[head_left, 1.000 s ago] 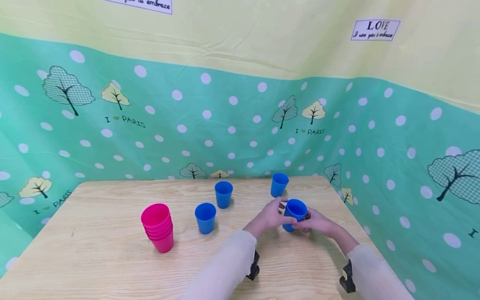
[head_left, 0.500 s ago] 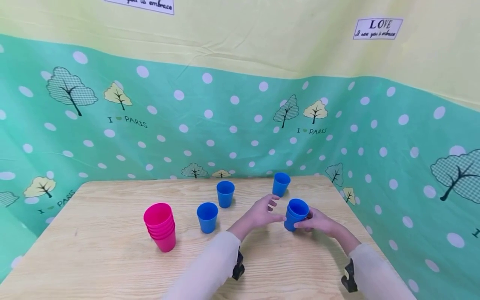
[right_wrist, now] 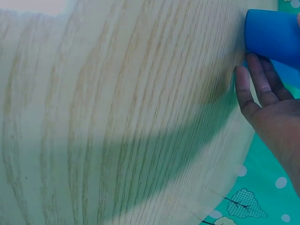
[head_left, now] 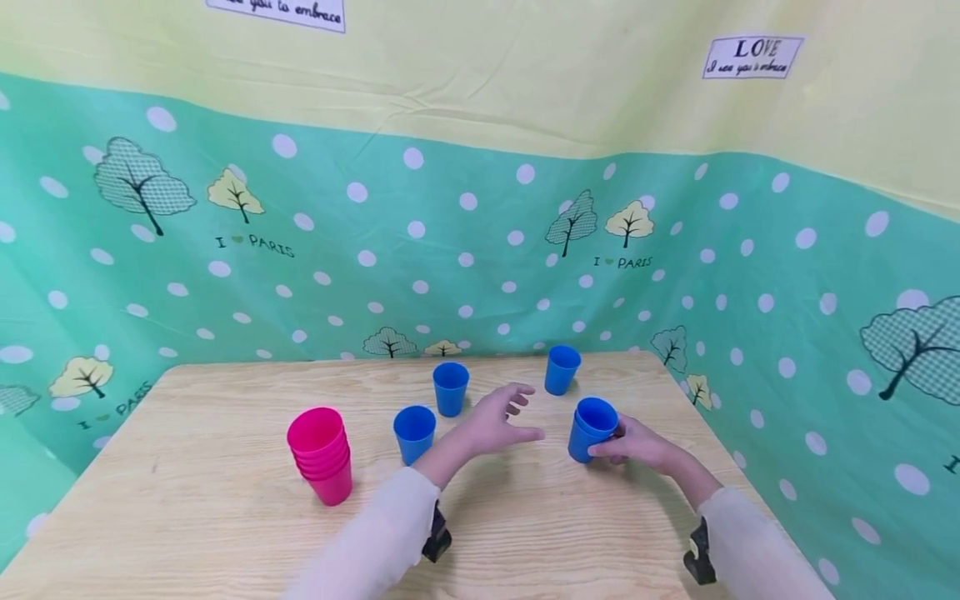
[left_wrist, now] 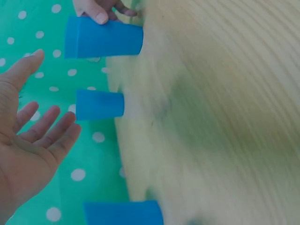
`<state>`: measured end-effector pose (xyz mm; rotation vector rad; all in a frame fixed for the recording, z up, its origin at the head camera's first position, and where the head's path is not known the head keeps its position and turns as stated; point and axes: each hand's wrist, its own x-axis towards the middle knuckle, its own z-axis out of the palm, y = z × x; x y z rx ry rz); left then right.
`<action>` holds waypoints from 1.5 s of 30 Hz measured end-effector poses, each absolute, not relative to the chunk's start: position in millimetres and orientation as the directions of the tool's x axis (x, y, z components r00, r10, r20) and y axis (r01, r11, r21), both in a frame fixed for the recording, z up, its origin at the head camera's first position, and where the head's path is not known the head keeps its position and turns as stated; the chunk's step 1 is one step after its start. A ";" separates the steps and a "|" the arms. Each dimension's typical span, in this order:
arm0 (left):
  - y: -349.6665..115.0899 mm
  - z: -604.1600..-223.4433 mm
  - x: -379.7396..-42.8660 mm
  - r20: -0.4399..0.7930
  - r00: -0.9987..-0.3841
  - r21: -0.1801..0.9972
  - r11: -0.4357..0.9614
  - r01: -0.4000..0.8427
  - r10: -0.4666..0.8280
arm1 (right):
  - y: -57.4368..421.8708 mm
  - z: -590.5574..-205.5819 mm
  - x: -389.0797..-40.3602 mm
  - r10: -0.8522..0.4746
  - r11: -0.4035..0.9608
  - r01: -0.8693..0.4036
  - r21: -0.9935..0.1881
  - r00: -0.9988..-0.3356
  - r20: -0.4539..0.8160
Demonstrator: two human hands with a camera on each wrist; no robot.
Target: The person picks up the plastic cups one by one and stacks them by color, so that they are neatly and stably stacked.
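The grip of the right hand [head_left: 636, 442] is set around the right side of the nested blue cups [head_left: 583, 442], thumb on the near face; the nest stands upright at the right of the surface [head_left: 225, 542]. The grip of the left hand [head_left: 491, 423] is empty, fingers spread and thumb held apart. Since the preceding views, contact with the nest has been released by the left hand, which has been drawn leftward; the nest is thus steadied from the right alone, and the left hand is freed, the nesting at this spot being judged complete for now. Beyond the nest, a single far-right blue cup [head_left: 562, 371] is seen. Left of the left hand, a far-left blue cup [head_left: 450, 390] and a near-left blue cup [head_left: 414, 429] are placed, the latter's base partly hidden by the left wrist. Farther left, the nested pink cups [head_left: 324, 462] are stood upright.
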<state>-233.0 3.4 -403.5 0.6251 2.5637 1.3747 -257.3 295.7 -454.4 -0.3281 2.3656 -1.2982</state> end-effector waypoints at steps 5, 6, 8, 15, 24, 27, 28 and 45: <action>-18.4 -393.3 -226.8 0.047 -0.901 0.814 0.505 0.285 0.432 | 295.6 -453.7 -256.9 -0.394 0.538 0.006 -0.843 -0.882 -0.258; -22.7 -392.1 -226.1 0.049 -0.901 0.813 0.507 0.287 0.432 | 295.7 -453.3 -256.8 -0.397 0.540 0.002 -0.842 -0.881 -0.257; -30.7 -389.4 -224.4 0.056 -0.902 0.812 0.506 0.290 0.427 | 295.7 -452.8 -256.8 -0.402 0.541 -0.001 -0.841 -0.879 -0.258; -52.8 -385.1 -219.5 0.077 -0.914 0.811 0.508 0.290 0.399 | 295.6 -452.5 -256.4 -0.396 0.544 0.006 -0.839 -0.880 -0.264; -78.6 -380.8 -216.2 0.144 -0.929 0.774 0.547 0.320 0.340 | 295.2 -454.4 -258.2 -0.382 0.545 0.015 -0.838 -0.886 -0.264; -86.5 -381.0 -215.0 0.141 -0.940 0.774 0.557 0.301 0.312 | 295.7 -454.7 -258.9 -0.380 0.548 0.014 -0.837 -0.886 -0.264; -88.6 -381.1 -214.6 0.134 -0.944 0.775 0.561 0.290 0.303 | 296.1 -455.1 -259.2 -0.379 0.548 0.015 -0.836 -0.887 -0.264; -107.8 -393.2 -208.8 0.073 -0.980 0.747 0.641 0.177 0.187 | 295.9 -457.2 -260.5 -0.387 0.550 0.008 -0.835 -0.884 -0.263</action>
